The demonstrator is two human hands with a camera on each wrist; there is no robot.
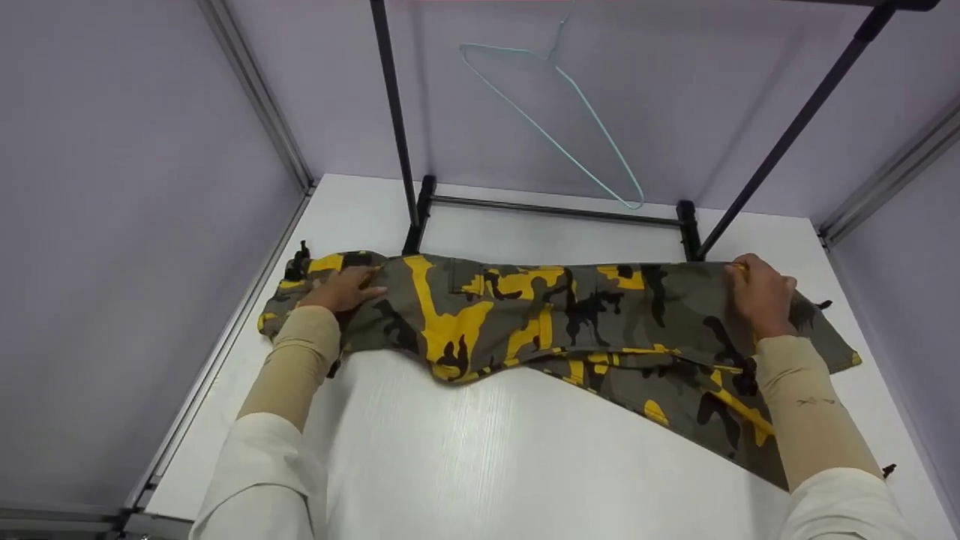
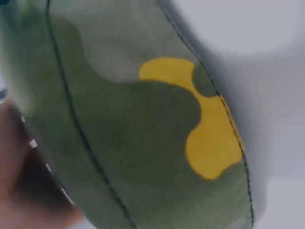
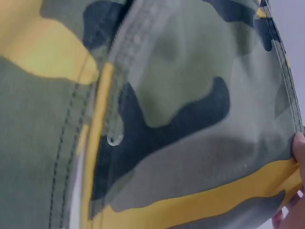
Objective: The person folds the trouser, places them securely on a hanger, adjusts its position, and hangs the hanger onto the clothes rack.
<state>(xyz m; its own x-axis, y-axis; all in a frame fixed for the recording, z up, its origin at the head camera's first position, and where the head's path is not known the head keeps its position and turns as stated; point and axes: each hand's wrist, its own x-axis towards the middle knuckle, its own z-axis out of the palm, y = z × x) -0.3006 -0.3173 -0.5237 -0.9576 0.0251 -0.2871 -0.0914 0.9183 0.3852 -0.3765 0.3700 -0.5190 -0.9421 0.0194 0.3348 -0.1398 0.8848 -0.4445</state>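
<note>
A pair of camouflage cargo trousers (image 1: 517, 307) in grey-green, black and yellow lies lengthwise across the white table. One leg is spread over the other, and the lower leg (image 1: 675, 397) slants out toward the near right. At the bunched left end, my left hand (image 1: 343, 289) grips the cloth; in the left wrist view that hand (image 2: 28, 171) is blurred and partly hidden by fabric. My right hand (image 1: 763, 296) pinches the far edge near the right end. The right wrist view shows its fingertips (image 3: 298, 152) at the cloth's edge.
Behind the trousers stands a black metal rack with uprights and a low crossbar (image 1: 555, 211). A light blue wire hanger (image 1: 525, 112) hangs from above. Pale partition walls (image 1: 135, 247) enclose the white table (image 1: 450, 465) at the left, back and right.
</note>
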